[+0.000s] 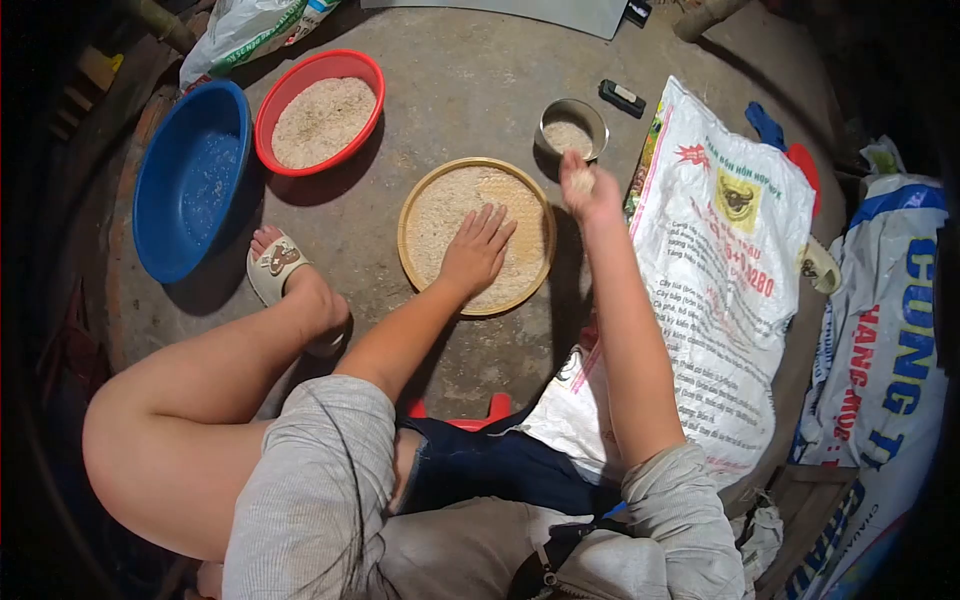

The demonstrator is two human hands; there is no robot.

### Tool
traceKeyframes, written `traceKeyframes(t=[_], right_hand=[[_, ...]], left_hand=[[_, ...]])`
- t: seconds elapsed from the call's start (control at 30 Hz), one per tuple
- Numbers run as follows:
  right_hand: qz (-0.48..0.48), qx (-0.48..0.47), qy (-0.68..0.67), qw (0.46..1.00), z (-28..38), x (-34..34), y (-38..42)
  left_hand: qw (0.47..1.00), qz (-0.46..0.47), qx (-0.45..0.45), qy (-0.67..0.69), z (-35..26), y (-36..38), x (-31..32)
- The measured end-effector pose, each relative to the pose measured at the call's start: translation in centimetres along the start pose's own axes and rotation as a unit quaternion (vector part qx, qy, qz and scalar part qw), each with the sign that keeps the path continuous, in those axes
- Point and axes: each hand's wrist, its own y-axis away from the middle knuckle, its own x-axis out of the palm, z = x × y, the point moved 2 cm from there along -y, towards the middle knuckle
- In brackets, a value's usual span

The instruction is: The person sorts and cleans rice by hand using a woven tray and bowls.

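The left hand (475, 250) lay flat, fingers spread, on bumpy pale grain (445, 205) in a round woven tray (403, 240). The right hand (592, 192) curled around more pale grain near a round metal pot (592, 112). Farther off sat a smooth red bowl (265, 125).

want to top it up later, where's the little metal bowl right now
In the head view, the metal bowl sits on the floor right of the top of the woven tray, just beyond the right hand.
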Motion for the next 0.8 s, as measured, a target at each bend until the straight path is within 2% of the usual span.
traceKeyframes(t=[0.03, 0.07, 0.1, 0.17, 0.2, 0.23, 0.27, 0.3, 0.37, 0.4, 0.47, 0.53, 0.6, 0.63, 0.67, 0.7, 0.73, 0.8], right_hand=[[0.013, -0.001, 0.024, 1.000, 1.1, 2.7, -0.1], [-0.060, -0.044, 0.191, 0.979, 2.1, 4.1, -0.6], [-0.038, -0.020, 0.268, 0.963, 2.5, 5.6, 0.8], [-0.178, -0.105, 0.373, 0.904, 1.4, 6.5, 3.4], [-0.140, -0.184, 0.475, 0.849, 2.1, 3.6, 1.4], [-0.100, -0.259, 0.566, 0.776, 3.0, 0.5, -0.6], [-0.113, -0.359, 0.675, 0.635, 1.0, 0.6, 2.4], [-0.123, -0.445, 0.754, 0.468, -1.9, 0.0, 5.4], [0.026, -0.573, 0.747, 0.336, -4.7, -3.5, 6.8], [0.027, -0.571, 0.749, 0.336, -5.9, -4.9, 7.5], [0.033, -0.493, 0.815, 0.304, -7.6, -6.7, 8.6], [0.022, -0.499, 0.817, 0.289, -7.9, -8.0, 9.4], [0.015, -0.506, 0.819, 0.271, -7.5, -8.8, 9.5], [-0.013, -0.499, 0.813, 0.301, -7.1, -9.1, 9.4], [-0.042, -0.489, 0.805, 0.332, -6.6, -9.7, 9.1], [-0.040, -0.492, 0.804, 0.333, -5.8, -10.9, 8.0], [-0.038, -0.424, 0.793, 0.436, -4.5, -12.8, 6.1], [-0.040, -0.281, 0.739, 0.611, -3.8, -13.6, 5.8]], left_hand=[[1.000, -0.012, -0.004, 0.003, 0.0, -0.1, 0.0], [1.000, -0.004, 0.000, -0.004, 0.1, 0.0, 0.0], [1.000, 0.002, 0.004, -0.012, 0.2, 0.1, 0.1], [1.000, -0.009, 0.000, -0.017, 0.5, 0.3, 0.3], [1.000, 0.001, -0.002, -0.020, 0.5, 0.4, 0.4], [1.000, -0.016, -0.006, -0.020, 0.6, 0.5, 0.3], [1.000, -0.016, 0.000, -0.013, 0.6, 0.7, 0.5], [1.000, -0.013, 0.005, -0.007, 0.7, 0.8, 0.4], [1.000, -0.021, 0.010, 0.007, 0.9, 1.3, -0.1], [0.999, -0.016, 0.024, 0.019, 1.0, 1.9, -0.2], [0.999, -0.002, 0.038, 0.015, 1.6, 2.8, -0.5], [0.999, 0.001, 0.052, 0.008, 2.4, 3.1, -1.3], [0.995, -0.082, -0.012, -0.059, 3.9, 3.6, -2.6], [0.994, -0.088, -0.013, -0.061, 4.5, 3.5, -2.9], [0.978, -0.091, -0.183, -0.038, 5.8, 3.5, -3.3], [0.933, -0.091, -0.347, -0.013, 7.1, 3.7, -3.7], [0.933, -0.093, -0.346, -0.015, 7.8, 3.7, -4.4], [0.862, -0.093, -0.492, 0.073, 9.8, 4.4, -5.3]])
